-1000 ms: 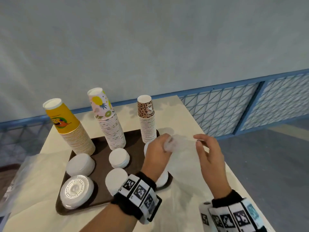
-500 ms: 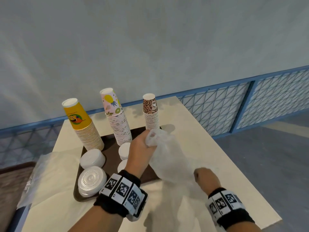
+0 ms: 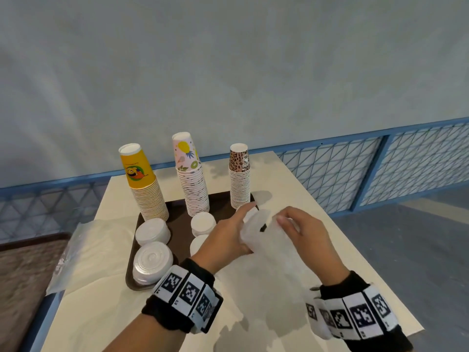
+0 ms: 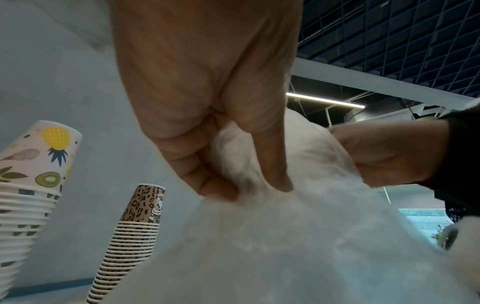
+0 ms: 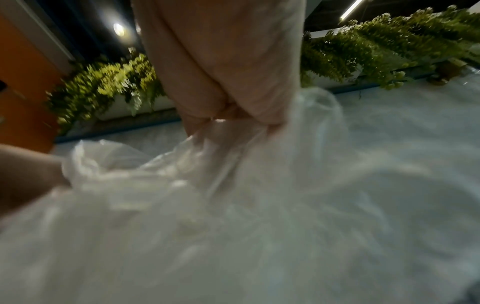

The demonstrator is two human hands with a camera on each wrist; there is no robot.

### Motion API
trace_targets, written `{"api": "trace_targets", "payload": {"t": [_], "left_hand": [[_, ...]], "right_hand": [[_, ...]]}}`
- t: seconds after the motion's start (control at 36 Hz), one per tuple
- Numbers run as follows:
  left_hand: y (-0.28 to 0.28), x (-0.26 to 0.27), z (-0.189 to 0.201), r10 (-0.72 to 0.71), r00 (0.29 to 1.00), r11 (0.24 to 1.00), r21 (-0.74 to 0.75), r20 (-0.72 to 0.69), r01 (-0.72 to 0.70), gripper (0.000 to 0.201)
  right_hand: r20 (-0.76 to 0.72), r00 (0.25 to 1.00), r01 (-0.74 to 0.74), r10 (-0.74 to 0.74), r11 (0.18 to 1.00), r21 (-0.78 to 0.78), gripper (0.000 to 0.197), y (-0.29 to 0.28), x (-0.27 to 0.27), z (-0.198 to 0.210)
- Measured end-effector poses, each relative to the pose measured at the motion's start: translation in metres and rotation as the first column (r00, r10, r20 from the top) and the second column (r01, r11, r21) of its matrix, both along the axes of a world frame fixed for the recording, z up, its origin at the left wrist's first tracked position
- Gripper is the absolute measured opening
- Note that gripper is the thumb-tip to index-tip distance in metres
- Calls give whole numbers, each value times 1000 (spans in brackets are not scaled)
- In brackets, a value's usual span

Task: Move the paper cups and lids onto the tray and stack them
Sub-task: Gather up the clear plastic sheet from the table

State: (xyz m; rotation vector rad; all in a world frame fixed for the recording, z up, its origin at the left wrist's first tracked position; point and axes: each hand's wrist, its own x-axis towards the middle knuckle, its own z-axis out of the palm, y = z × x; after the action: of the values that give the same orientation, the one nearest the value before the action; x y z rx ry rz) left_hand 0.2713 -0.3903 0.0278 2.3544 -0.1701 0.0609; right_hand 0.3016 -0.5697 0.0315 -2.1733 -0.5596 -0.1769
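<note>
- Plastic first: thin, cloudy bag (image 3: 269,240) bunched just above the table (image 3: 291,179), at the tray's right edge.
- Pinched at its near-left side by the left hand (image 3: 223,240), thumb and curled fingers closed on a fold, as shown from the left wrist.
- Gripped from the right by the right hand (image 3: 302,232), fingers curled into the film; blurred from the right wrist, but clamped on plastic all the same.
- Cannot tell whether any lids remain inside: too milky to see through.
- Probably gathering or opening the bag. Best done by keeping both pinches high and drawing the film away to the right, clear of the stacks.
- Go slowly near the leopard stack, since a trailing fold could tip so tall and narrow a column.
- Check the bag for leftover lids before putting it aside.
- Further loose plastic sheet (image 3: 83,245): one, lying flat left of the tray.
- Lid piles on the brown tray (image 3: 177,217), near half: four counted, namely front left (image 3: 153,264), back left (image 3: 152,231), middle back (image 3: 203,222), and middle front (image 3: 199,245) half hidden by the left hand. Possibly a fifth behind the bag; unclear.
- Cup stacks along the tray's far half: three, all upside down, yellow (image 3: 144,189), pineapple print (image 3: 193,184) and leopard print (image 3: 239,184).
- No cups or lids seen lying off the tray, so task judged nearly complete.
</note>
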Motion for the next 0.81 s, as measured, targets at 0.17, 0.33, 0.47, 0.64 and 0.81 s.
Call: {"api": "trace_targets", "payload": {"t": [0.17, 0.33, 0.47, 0.64, 0.81], "left_hand": [[1, -14, 18, -57, 998, 998, 35, -35, 58, 43], [22, -32, 29, 97, 991, 994, -64, 93, -91, 28], [48, -50, 36, 209, 963, 932, -332, 171, -143, 36], [92, -87, 34, 420, 881, 875, -356, 218, -329, 24], [165, -126, 23, 660, 679, 750, -323, 322, -577, 10]], "right_hand": [[-26, 973, -222, 230, 957, 188, 14, 32, -32, 29], [149, 964, -244, 219, 953, 178, 39, 54, -41, 30], [-19, 949, -310, 315, 942, 131, 78, 77, -46, 9], [-191, 928, -266, 320, 927, 263, 63, 129, -66, -28], [-302, 906, -241, 295, 949, 204, 55, 172, -88, -80]]}}
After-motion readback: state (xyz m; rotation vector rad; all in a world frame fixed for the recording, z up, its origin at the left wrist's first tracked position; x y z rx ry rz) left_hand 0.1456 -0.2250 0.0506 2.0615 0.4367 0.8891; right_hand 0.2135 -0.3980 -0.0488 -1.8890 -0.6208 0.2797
